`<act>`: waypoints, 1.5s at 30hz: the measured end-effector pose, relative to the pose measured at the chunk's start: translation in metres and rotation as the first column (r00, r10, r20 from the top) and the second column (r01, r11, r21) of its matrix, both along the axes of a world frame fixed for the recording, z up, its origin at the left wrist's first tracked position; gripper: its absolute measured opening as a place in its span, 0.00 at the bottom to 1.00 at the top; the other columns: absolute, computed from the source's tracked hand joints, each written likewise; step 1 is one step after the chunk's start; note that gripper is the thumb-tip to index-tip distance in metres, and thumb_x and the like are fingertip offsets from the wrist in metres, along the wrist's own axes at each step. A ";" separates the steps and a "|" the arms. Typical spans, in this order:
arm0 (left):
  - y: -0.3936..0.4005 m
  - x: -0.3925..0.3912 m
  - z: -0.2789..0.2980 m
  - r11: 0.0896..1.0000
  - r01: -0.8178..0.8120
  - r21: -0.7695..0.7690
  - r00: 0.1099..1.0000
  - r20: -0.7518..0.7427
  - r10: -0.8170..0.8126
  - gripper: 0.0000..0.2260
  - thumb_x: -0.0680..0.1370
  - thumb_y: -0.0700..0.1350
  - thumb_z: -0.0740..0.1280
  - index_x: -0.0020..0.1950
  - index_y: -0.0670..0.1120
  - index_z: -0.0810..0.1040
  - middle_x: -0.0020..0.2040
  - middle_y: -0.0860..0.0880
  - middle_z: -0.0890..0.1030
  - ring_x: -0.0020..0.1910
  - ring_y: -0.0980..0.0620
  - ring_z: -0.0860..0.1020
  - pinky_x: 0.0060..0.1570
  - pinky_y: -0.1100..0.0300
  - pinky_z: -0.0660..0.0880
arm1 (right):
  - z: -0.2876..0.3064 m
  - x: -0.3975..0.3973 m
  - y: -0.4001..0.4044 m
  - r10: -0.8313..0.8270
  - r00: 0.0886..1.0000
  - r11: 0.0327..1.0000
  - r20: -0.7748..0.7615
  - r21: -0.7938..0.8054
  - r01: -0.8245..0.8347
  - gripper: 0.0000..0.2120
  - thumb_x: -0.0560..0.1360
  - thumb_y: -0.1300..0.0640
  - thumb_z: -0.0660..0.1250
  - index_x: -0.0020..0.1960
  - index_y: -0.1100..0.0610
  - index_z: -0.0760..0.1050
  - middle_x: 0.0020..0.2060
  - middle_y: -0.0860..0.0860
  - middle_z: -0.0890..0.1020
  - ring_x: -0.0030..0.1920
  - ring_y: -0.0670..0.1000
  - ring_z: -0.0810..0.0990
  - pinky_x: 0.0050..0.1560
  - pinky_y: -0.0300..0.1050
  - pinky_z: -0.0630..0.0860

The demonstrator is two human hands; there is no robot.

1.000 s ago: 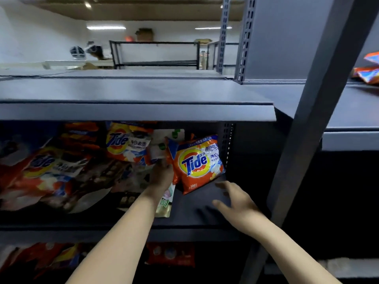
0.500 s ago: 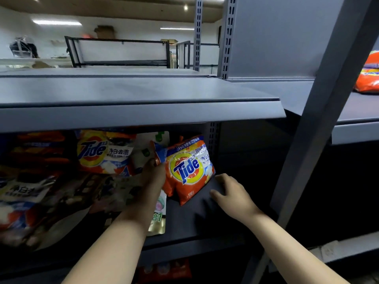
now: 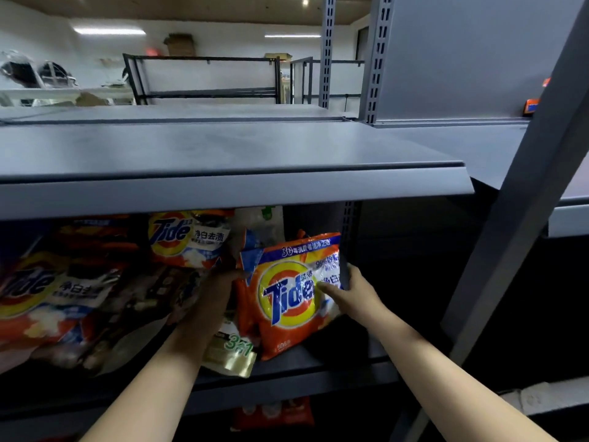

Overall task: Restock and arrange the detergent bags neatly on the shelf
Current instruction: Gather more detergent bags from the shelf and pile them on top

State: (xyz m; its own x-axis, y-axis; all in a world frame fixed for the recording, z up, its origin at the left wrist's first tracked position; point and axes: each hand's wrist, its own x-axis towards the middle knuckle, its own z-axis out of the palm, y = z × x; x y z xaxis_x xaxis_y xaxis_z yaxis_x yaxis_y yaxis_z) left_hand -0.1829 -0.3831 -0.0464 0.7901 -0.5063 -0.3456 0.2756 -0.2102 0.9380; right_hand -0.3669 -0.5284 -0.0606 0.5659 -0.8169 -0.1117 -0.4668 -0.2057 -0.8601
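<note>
Upright Tide bag (image 3: 288, 298) between both hands' grip.

bags on the middle shelf, your hands either side of the rightmost one

your left hand (image 3: 220, 291) is at the left edge of the upright bag (image 3: 293, 295) and your right hand (image 3: 350, 291) holds its right edge. it stands on the shelf (image 3: 334, 362), under the upper shelf (image 3: 223, 161). a pouch (image 3: 232, 352) lies just left of it, partly behind your left arm. more bags (image 3: 79, 291) are piled further left. a post (image 3: 522, 202) stands to your right.
</note>
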 end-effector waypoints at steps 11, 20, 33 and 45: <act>0.017 -0.031 0.016 0.981 -0.064 -0.184 0.996 0.046 0.073 0.05 0.76 0.41 0.64 0.40 0.45 0.75 0.33 0.46 0.81 0.37 0.46 0.80 0.50 0.53 0.77 | -0.023 -0.005 0.028 0.053 0.940 0.968 0.336 0.213 -0.131 0.10 0.71 0.56 0.74 0.50 0.56 0.80 0.44 0.52 0.86 0.44 0.52 0.85 0.52 0.56 0.81; 0.025 -0.092 0.026 0.988 -0.035 -0.149 0.979 0.194 0.064 0.13 0.83 0.48 0.55 0.41 0.49 0.73 0.39 0.46 0.80 0.36 0.54 0.76 0.30 0.63 0.73 | -0.019 -0.047 0.048 -0.008 0.971 0.998 0.239 -0.055 0.022 0.07 0.76 0.52 0.68 0.48 0.55 0.81 0.43 0.47 0.84 0.45 0.46 0.81 0.44 0.41 0.77; 0.012 -0.101 0.024 0.981 -0.140 0.137 0.870 0.491 0.056 0.08 0.79 0.41 0.63 0.54 0.42 0.80 0.58 0.41 0.80 0.58 0.44 0.77 0.56 0.59 0.71 | -0.010 -0.089 0.056 0.086 0.946 0.985 0.312 0.117 -0.128 0.08 0.78 0.61 0.64 0.44 0.49 0.78 0.42 0.47 0.85 0.44 0.46 0.83 0.50 0.48 0.80; 0.059 -0.168 0.074 0.923 -0.232 -0.307 0.688 0.619 0.379 0.13 0.82 0.44 0.59 0.37 0.54 0.70 0.34 0.55 0.71 0.31 0.62 0.68 0.36 0.70 0.67 | 0.008 -0.150 0.082 -0.153 0.963 0.943 0.220 -0.258 0.209 0.14 0.76 0.54 0.64 0.33 0.54 0.70 0.30 0.49 0.79 0.35 0.48 0.79 0.37 0.47 0.74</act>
State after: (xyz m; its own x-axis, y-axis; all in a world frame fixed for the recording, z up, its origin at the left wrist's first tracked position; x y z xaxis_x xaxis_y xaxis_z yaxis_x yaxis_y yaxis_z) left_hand -0.3513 -0.3242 0.0280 0.8989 -0.1911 0.3943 -0.4062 -0.0265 0.9134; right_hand -0.5165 -0.4467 -0.0527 0.3933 -0.8901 0.2302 -0.3484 -0.3760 -0.8586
